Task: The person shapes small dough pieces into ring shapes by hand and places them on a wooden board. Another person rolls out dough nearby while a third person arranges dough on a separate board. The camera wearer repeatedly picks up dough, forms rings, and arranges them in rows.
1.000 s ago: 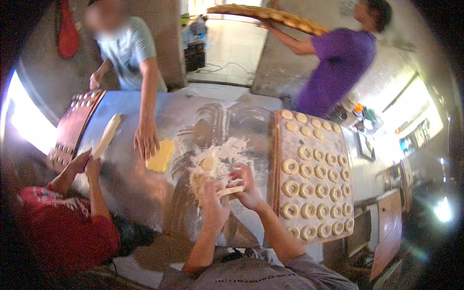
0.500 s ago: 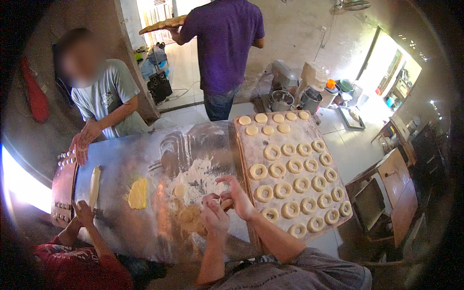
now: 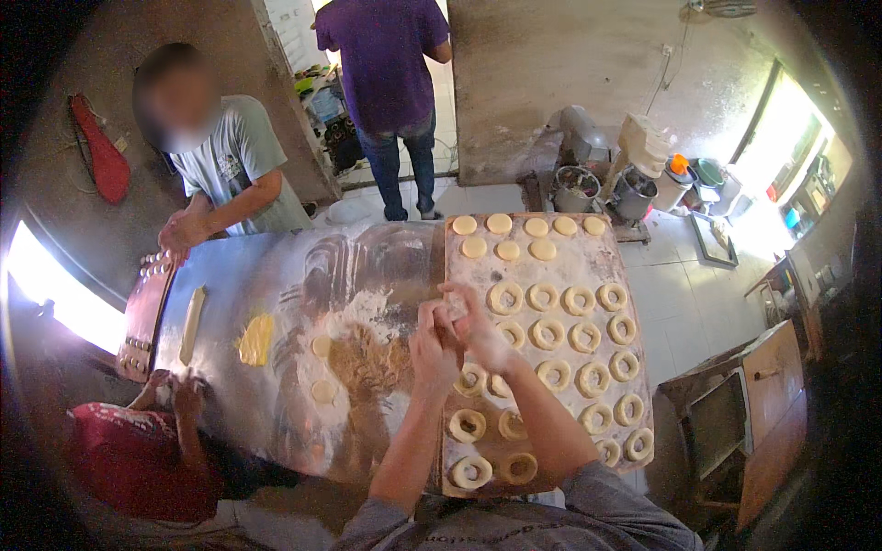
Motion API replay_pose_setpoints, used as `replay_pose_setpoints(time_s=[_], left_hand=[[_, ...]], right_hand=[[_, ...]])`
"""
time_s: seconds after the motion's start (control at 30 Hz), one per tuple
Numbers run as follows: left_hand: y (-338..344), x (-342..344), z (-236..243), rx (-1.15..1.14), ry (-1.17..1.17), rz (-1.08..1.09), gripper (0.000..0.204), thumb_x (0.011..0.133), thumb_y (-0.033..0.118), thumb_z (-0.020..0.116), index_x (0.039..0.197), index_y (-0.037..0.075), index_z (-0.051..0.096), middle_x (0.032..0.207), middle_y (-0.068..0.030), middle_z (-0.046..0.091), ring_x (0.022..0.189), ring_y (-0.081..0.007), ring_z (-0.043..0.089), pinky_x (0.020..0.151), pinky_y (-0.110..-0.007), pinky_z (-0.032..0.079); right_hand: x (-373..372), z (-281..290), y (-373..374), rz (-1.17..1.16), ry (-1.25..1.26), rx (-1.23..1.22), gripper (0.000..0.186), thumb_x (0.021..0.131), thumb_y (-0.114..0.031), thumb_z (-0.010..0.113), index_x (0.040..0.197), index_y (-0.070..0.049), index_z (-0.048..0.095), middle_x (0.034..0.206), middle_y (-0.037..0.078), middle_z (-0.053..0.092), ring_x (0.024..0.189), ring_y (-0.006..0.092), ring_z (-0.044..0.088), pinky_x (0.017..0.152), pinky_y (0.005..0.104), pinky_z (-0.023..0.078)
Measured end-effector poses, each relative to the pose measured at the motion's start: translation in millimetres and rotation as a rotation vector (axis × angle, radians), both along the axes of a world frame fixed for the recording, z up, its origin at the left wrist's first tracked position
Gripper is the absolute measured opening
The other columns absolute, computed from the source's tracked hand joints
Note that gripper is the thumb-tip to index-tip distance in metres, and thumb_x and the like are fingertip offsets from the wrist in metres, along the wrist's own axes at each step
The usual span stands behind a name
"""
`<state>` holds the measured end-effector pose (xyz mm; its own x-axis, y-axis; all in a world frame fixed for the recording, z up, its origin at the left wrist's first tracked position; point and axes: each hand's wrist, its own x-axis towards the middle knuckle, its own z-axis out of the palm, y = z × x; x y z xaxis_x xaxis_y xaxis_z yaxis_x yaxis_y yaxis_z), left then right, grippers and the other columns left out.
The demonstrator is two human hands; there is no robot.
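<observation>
My left hand [image 3: 434, 347] and my right hand [image 3: 481, 332] are together over the left edge of a floured wooden board [image 3: 574, 267]. Both are closed around a piece of dough, mostly hidden by the fingers. Rows of dough rings [image 3: 553, 375] cover much of the board beneath and right of my hands. Several flat dough discs [image 3: 499, 223] lie along its far side. Left of my hands, the metal table [image 3: 292, 285] carries scattered white flour [image 3: 363, 312] and two more discs, a farther disc [image 3: 321, 346] and a nearer disc [image 3: 323, 391].
A yellow slab [image 3: 256, 339] and a long dough roll [image 3: 192, 325] lie further left. A person in red [image 3: 138, 464] works at the near left; another in grey [image 3: 241, 170] stands beyond the small board [image 3: 147, 312]. Someone in purple [image 3: 386, 69] faces the doorway. Mixers [image 3: 582, 151] stand behind.
My hands have moved right, from over the floured table to the board's edge. The person in purple has walked further toward the doorway. The view has shifted.
</observation>
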<state>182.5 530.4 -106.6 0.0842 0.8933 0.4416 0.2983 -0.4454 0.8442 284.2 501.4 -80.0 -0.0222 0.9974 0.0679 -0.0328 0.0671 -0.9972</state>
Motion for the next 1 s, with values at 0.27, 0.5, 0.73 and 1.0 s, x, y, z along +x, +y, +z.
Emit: replay_pose_setpoints(time_s=[0.27, 0.5, 0.73, 1.0], left_hand=[[9, 41, 8, -0.159, -0.041, -0.083, 0.025, 0.101, 0.018, 0.038, 0.122, 0.005, 0.046, 0.103, -0.0199, 0.06, 0.085, -0.0339, 0.063, 0.077, -0.041, 0.048], [39, 72, 2, -0.304, 0.059, -0.104, 0.042, 0.102, 0.034, 0.035, 0.132, 0.004, 0.035, 0.114, -0.0287, 0.057, 0.105, -0.043, 0.059, 0.09, -0.046, 0.046], [120, 81, -21, -0.611, 0.501, 0.03, 0.079, 0.095, 0.061, 0.028, 0.151, 0.007, 0.013, 0.141, -0.0362, 0.034, 0.132, -0.0456, 0.037, 0.111, -0.05, 0.027], [120, 52, -65, -0.594, 1.035, -0.156, 0.107, 0.074, 0.03, 0.07, 0.152, 0.023, -0.001, 0.147, -0.027, 0.025, 0.135, -0.0457, 0.03, 0.107, -0.06, 0.024]], right_hand=[[61, -29, 15, -0.033, 0.663, 0.029, 0.054, 0.098, -0.056, 0.033, 0.135, -0.018, 0.039, 0.07, 0.001, 0.049, 0.055, 0.0131, 0.052, 0.055, 0.0268, 0.048], [84, -53, 65, -0.135, 0.148, 0.004, 0.058, 0.096, -0.06, 0.037, 0.138, -0.02, 0.04, 0.078, 0.003, 0.053, 0.056, 0.0134, 0.053, 0.055, 0.0222, 0.045], [107, -85, 126, -0.366, -0.751, -0.305, 0.081, 0.09, -0.06, 0.049, 0.145, -0.005, 0.026, 0.11, 0.022, 0.062, 0.097, 0.0333, 0.063, 0.077, 0.044, 0.05], [87, -111, 111, -0.324, -1.368, -0.091, 0.059, 0.083, -0.034, 0.057, 0.134, -0.007, 0.044, 0.13, 0.025, 0.054, 0.123, 0.0419, 0.049, 0.108, 0.0558, 0.03]])
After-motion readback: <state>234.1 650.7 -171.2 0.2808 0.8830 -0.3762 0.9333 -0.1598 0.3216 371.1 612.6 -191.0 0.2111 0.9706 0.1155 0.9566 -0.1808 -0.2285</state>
